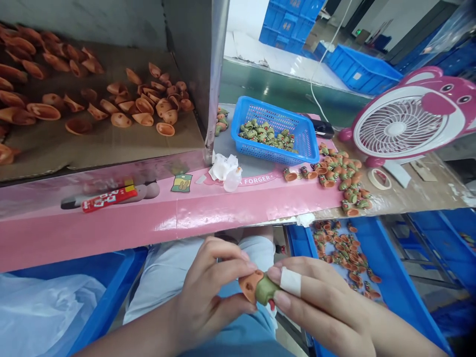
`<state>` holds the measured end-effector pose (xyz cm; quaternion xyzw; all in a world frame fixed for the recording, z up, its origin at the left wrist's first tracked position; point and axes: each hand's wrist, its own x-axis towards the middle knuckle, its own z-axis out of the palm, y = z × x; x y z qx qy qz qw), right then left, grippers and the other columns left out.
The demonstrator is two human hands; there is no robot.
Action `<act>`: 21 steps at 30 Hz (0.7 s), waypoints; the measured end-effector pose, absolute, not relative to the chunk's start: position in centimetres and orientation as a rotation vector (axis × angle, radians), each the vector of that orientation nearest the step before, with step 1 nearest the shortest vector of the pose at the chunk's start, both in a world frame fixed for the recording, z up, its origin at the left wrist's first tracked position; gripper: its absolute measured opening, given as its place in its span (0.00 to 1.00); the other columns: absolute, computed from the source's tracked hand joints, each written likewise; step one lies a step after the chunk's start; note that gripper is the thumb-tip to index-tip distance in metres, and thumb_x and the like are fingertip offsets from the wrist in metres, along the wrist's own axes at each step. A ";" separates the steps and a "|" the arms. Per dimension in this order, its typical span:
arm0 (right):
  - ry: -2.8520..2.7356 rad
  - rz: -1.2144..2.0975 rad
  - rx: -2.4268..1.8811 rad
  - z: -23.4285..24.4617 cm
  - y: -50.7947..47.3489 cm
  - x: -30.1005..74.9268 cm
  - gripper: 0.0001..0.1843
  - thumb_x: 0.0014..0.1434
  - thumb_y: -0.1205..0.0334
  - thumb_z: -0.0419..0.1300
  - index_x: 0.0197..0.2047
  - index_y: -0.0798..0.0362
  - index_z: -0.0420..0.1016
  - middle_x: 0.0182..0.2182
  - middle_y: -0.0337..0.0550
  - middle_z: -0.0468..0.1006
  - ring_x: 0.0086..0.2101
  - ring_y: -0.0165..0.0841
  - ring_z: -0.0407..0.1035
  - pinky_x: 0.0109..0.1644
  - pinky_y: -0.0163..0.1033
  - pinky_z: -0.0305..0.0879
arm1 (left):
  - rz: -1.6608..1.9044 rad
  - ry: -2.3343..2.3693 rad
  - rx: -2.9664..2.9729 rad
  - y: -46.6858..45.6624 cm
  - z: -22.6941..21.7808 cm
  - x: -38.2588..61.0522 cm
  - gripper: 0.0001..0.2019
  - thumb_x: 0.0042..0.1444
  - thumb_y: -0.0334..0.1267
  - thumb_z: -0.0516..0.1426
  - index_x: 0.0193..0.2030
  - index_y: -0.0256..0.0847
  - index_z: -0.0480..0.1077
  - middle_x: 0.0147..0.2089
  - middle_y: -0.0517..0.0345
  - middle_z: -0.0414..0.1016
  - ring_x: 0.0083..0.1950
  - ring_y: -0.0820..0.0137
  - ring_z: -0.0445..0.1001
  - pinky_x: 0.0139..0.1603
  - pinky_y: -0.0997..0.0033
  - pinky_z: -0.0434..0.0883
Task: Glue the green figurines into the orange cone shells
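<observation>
Below the table edge, over my lap, both hands pinch one small toy [258,288]. My left hand [208,292] grips its orange cup-shaped part between thumb and fingers. My right hand [316,302], with white tape round one finger, pinches the green part against it. Several loose orange shells [145,104] lie on cardboard behind the pink table edge [223,208]. A blue basket [273,130] holds several green figures, and finished orange-and-green pieces [342,173] are piled to its right.
A pink bear-faced fan [405,119] stands at the right, with a tape roll [378,178] before it. A metal post [213,74] divides the table. Blue crates sit below: one at the right with finished pieces [345,253], one at the left with a plastic bag [40,312].
</observation>
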<state>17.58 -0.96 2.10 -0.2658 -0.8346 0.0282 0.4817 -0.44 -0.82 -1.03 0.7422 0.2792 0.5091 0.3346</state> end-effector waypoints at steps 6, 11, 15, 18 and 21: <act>-2.373 0.105 -0.504 4.4 0.3 19.2 0.09 0.55 0.72 0.51 0.33 0.55 0.72 0.32 0.45 0.75 0.40 0.31 0.70 0.43 0.35 0.72 | 1.274 0.704 1.941 -0.8 -0.6 -0.5 0.13 0.57 0.38 0.51 0.48 0.38 0.61 0.38 0.55 0.59 0.39 0.71 0.61 0.39 0.72 0.66; -2.394 0.130 -0.454 4.7 0.6 19.5 0.10 0.55 0.72 0.51 0.31 0.54 0.72 0.31 0.44 0.75 0.41 0.31 0.70 0.44 0.35 0.72 | 1.242 0.734 1.927 -1.0 -0.9 -0.6 0.14 0.57 0.39 0.51 0.49 0.39 0.61 0.38 0.55 0.58 0.40 0.70 0.60 0.39 0.71 0.64; -2.433 0.153 -0.442 4.6 0.7 19.5 0.08 0.54 0.72 0.52 0.31 0.55 0.73 0.32 0.45 0.75 0.41 0.31 0.70 0.45 0.34 0.72 | 1.212 0.716 1.932 -1.0 -0.9 -0.6 0.13 0.57 0.39 0.50 0.49 0.39 0.60 0.38 0.55 0.57 0.40 0.70 0.59 0.39 0.70 0.64; -2.505 0.190 -0.445 5.3 0.8 19.6 0.07 0.53 0.72 0.54 0.32 0.57 0.73 0.33 0.47 0.75 0.41 0.32 0.70 0.45 0.34 0.72 | 1.191 0.698 1.955 -1.0 -0.7 -0.8 0.13 0.57 0.38 0.50 0.49 0.38 0.60 0.37 0.56 0.58 0.39 0.70 0.59 0.39 0.70 0.64; -2.508 0.210 -0.460 5.7 0.6 19.8 0.09 0.55 0.72 0.52 0.34 0.56 0.72 0.34 0.46 0.75 0.42 0.31 0.70 0.44 0.34 0.72 | 1.197 0.700 1.938 -1.1 -0.7 -0.8 0.13 0.56 0.38 0.51 0.48 0.38 0.61 0.37 0.56 0.58 0.39 0.70 0.60 0.39 0.70 0.64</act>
